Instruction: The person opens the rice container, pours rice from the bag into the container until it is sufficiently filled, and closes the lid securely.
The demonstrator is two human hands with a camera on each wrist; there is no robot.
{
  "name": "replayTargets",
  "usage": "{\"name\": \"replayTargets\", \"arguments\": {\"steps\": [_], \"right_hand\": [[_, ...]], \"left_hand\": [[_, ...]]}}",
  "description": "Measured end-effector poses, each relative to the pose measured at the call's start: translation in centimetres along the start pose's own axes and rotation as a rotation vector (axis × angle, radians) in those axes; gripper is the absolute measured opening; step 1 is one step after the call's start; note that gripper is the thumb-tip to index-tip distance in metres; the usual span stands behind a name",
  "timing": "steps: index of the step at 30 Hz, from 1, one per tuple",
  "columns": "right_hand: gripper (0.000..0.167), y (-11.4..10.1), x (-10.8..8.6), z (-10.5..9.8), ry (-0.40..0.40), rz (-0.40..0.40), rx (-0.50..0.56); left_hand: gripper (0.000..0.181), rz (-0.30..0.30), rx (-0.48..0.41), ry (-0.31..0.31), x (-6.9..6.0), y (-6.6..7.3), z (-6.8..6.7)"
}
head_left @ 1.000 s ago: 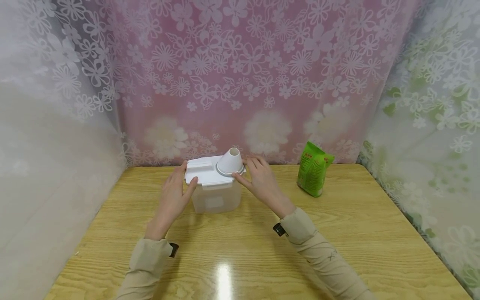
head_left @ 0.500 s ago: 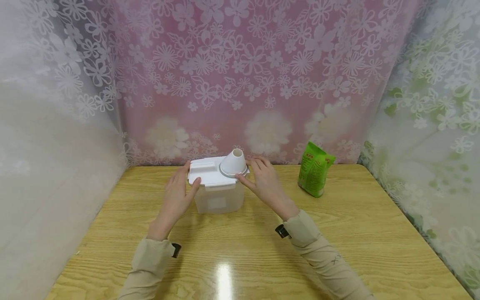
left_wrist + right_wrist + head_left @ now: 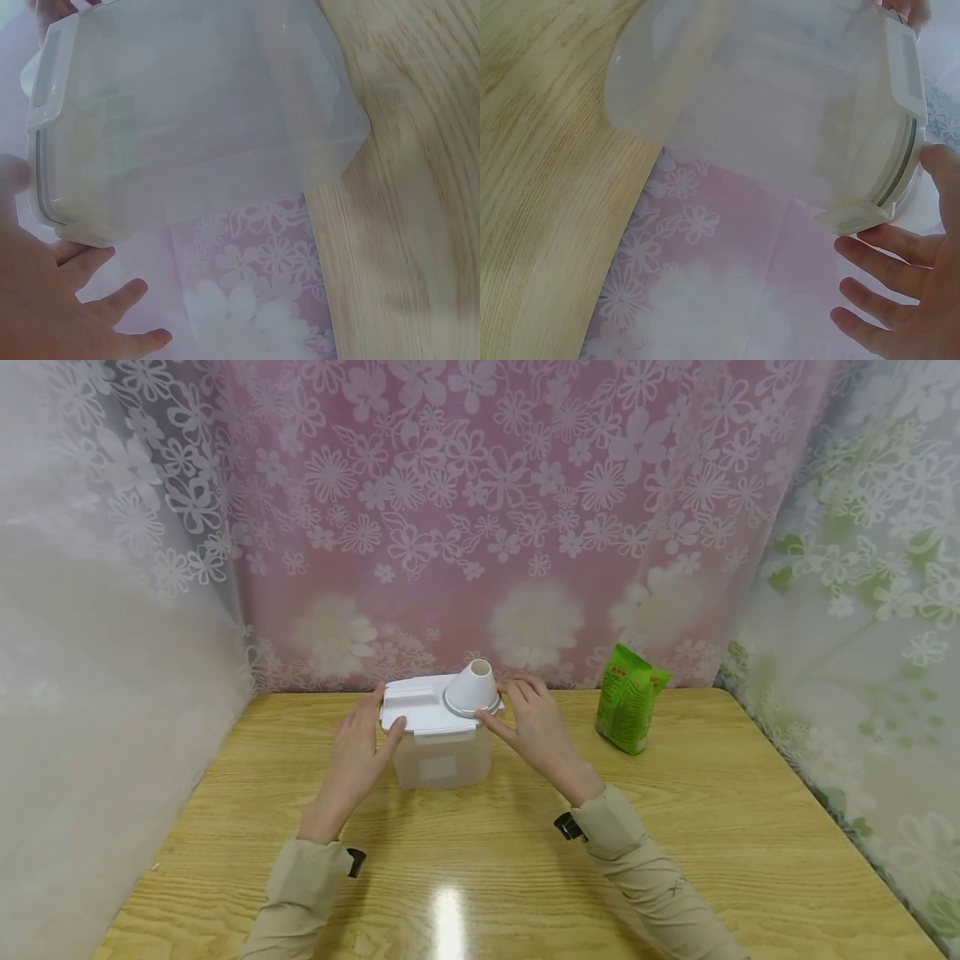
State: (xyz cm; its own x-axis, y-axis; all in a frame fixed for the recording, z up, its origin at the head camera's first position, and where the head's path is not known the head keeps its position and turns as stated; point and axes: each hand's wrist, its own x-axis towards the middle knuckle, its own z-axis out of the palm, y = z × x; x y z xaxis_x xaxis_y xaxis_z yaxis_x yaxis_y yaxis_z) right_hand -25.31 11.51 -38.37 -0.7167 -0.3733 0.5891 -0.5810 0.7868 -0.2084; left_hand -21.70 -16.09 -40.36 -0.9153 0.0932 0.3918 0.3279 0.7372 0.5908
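"Where does the storage container stand?"

"The translucent storage container (image 3: 450,760) is upright on the wood-grain table (image 3: 465,839), near its far edge and between the person's two hands. Its white lid (image 3: 423,717) is on, with a raised handle (image 3: 410,697) toward the left and a hollow white cone (image 3: 472,689) toward the right."

"And the left hand?"

"The left hand (image 3: 356,756) holds the lid's left end: thumb on the near edge, forefinger by the end clip (image 3: 84,234), the other fingers spread and free."

"The right one?"

"The right hand (image 3: 542,735) mirrors it at the right end. Its thumb rests on the lid's rim beside the cone, its forefinger meets the other end clip (image 3: 856,217), and the remaining fingers are parted and slightly bent."

"Anything else around?"

"A green bag (image 3: 628,702) with red and dark printing stands to the right, well apart from the container. Behind the table hangs a pink flowered curtain (image 3: 480,527)."
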Motion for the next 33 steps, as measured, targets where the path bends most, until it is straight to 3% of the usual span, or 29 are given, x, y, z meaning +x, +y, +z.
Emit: {"name": "replayTargets", "arguments": {"steps": [33], "right_hand": [[0.051,0.7,-1.2,-0.9,0.030,0.010,-0.028]], "left_hand": [[0.071,0.020,-0.018,0.000,0.1,0.9,1.1]]}}
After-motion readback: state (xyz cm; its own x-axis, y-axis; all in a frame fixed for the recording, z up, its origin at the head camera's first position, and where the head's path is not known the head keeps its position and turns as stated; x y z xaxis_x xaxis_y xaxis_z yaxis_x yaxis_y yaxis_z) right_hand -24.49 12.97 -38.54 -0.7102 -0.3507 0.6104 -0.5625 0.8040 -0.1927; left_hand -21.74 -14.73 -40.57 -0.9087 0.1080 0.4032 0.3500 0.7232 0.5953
